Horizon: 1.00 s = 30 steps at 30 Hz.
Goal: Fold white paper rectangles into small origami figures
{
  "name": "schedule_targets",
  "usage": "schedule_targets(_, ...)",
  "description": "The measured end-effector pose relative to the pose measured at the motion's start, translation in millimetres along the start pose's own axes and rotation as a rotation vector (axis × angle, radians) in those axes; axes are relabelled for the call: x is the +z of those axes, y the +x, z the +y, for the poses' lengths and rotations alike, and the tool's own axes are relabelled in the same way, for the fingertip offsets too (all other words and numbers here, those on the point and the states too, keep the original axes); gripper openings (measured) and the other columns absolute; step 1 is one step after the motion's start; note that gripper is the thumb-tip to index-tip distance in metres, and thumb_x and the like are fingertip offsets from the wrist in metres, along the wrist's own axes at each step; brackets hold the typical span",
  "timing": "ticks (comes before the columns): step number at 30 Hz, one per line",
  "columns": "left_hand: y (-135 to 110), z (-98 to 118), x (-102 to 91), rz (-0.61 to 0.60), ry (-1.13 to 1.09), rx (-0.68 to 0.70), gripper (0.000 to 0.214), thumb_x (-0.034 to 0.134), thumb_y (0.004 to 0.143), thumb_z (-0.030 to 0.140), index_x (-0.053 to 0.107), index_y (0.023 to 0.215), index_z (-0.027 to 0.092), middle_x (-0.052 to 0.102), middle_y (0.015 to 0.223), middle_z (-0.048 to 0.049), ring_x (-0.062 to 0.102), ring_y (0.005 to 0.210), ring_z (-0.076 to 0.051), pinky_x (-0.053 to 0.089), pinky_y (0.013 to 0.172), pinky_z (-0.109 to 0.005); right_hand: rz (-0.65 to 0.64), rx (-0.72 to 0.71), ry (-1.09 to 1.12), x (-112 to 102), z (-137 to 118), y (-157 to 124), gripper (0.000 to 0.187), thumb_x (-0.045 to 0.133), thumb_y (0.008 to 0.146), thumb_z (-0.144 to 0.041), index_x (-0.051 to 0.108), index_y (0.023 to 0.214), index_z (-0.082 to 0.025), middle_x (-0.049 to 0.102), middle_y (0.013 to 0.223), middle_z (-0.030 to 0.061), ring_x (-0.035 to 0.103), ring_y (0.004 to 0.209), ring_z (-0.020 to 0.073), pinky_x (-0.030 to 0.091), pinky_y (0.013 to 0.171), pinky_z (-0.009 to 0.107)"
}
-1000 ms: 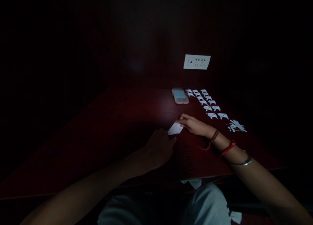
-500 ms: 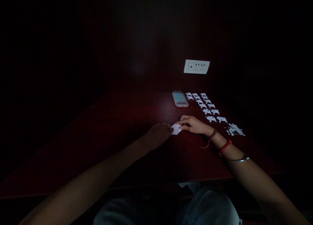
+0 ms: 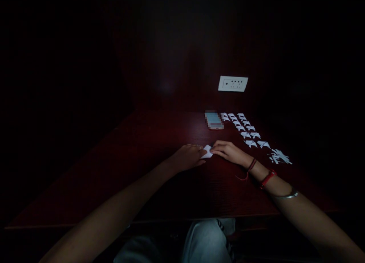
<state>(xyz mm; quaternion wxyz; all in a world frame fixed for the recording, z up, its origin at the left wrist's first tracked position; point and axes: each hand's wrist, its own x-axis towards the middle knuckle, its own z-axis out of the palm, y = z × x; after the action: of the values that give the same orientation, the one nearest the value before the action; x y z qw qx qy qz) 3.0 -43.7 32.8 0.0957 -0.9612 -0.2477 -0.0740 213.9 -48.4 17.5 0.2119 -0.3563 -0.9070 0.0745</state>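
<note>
the right hand [image 3: 230, 152] pinched the white paper [image 3: 208, 151] between its fingers while the left hand [image 3: 186, 157] hid one edge, its dim grip impossible to tell.

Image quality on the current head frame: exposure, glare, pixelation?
Head view: badly underexposed, edges near black; faint glow on the wall and tabletop; left hand dimmer than right hand; phone pixelated.

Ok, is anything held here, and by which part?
Small white paper: the left hand has it at its left side, the right hand at its right; whether pinched or just pressed down, I can't tell.
</note>
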Motion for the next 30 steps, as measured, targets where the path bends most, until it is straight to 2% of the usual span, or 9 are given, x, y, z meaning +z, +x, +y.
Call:
schedule_targets(5,1.8,-1.4,3.9,-0.015,0.013,-0.044,0.02,0.036,0.083,0.023,0.047,0.099,0.016,0.055,0.09,-0.0059,0.053,0.08,-0.016,0.041,0.068,-0.026,0.005,-0.005,-0.002,0.2,-3.4,-0.8,0.025,0.039,0.081,-0.029,0.059,0.089,-0.016,0.053,0.085,0.0053,0.05,0.078,0.0122,0.041,0.073,0.025)
schedule_targets(9,2.4,-7.1,4.9,0.004,-0.051,-0.019,0.018,0.037,0.081,0.016,0.05,0.094,0.016,0.057,0.083,-0.004,0.054,0.076,-0.015,0.04,0.07,-0.027,0.018,-0.029,-0.012,-1.9,-8.8,-2.7,0.025,0.047,0.077,-0.031,0.057,0.095,-0.018,0.053,0.089,0.0052,0.05,0.083,0.0136,0.041,0.075,0.027)
schedule_targets(13,2.3,-12.9,2.8,0.159,-0.307,-0.037,0.021,0.038,0.08,0.016,0.051,0.097,0.018,0.057,0.088,-0.0014,0.052,0.08,-0.013,0.039,0.073,-0.025,0.137,0.006,-0.058,-3.5,-14.7,-2.0,0.023,0.048,0.076,-0.029,0.056,0.094,-0.017,0.055,0.089,0.0062,0.049,0.085,0.0164,0.041,0.076,0.03)
schedule_targets(16,3.0,-14.4,-2.0,0.252,-0.552,-0.083,0.019,0.038,0.081,0.019,0.053,0.094,0.018,0.057,0.086,0.0001,0.052,0.076,-0.01,0.039,0.07,-0.022,0.259,0.099,0.009,-4.1,-18.6,-0.6,0.022,0.045,0.078,-0.028,0.055,0.093,-0.017,0.058,0.088,0.0056,0.051,0.082,0.0156,0.041,0.074,0.03)
schedule_targets(19,4.3,-13.6,-5.6,0.231,-0.798,-0.143,0.019,0.04,0.081,0.024,0.054,0.092,0.017,0.058,0.082,0.0003,0.052,0.069,-0.008,0.04,0.063,-0.019,0.304,0.22,0.125,-3.2,-20.3,-0.1,0.026,0.047,0.076,-0.031,0.054,0.098,-0.019,0.059,0.09,0.0035,0.053,0.077,0.0141,0.042,0.071,0.027)
schedule_targets(22,5.4,-13.5,-3.0,0.194,-0.944,-0.197,0.019,0.047,0.076,0.023,0.054,0.092,0.015,0.059,0.083,-0.0007,0.053,0.072,-0.009,0.041,0.062,-0.019,0.264,0.31,0.223,-1.1,-20.6,-0.1,0.027,0.05,0.074,-0.033,0.056,0.096,-0.018,0.061,0.085,0.0026,0.054,0.073,0.0137,0.042,0.065,0.026)
schedule_targets(25,5.9,-14.7,4.7,0.173,-0.972,-0.236,0.019,0.046,0.075,0.02,0.054,0.091,0.015,0.059,0.084,-0.0009,0.054,0.073,-0.01,0.04,0.065,-0.02,0.247,0.328,0.278,0.7,-22.6,0.7,0.027,0.053,0.071,-0.031,0.057,0.094,-0.018,0.06,0.081,0.0023,0.053,0.071,0.013,0.042,0.062,0.025)
schedule_targets(28,6.5,-13.2,11.7,0.149,-0.938,-0.212,0.019,0.045,0.076,0.018,0.055,0.091,0.016,0.059,0.085,0.0004,0.053,0.075,-0.01,0.039,0.067,-0.021,0.281,0.293,0.273,1.4,-26.3,2.4,0.028,0.054,0.069,-0.029,0.056,0.095,-0.016,0.059,0.079,0.0025,0.052,0.069,0.0115,0.041,0.063,0.024)
schedule_targets(30,7.2,-9.5,14.1,0.144,-0.882,-0.191,0.018,0.045,0.075,0.017,0.056,0.09,0.018,0.059,0.084,0.0018,0.053,0.074,-0.009,0.038,0.067,-0.02,0.267,0.279,0.269,1.9,-27.7,3.2,0.022,0.053,0.07,-0.026,0.058,0.088,-0.015,0.058,0.075,0.0021,0.051,0.066,0.0102,0.04,0.061,0.023)
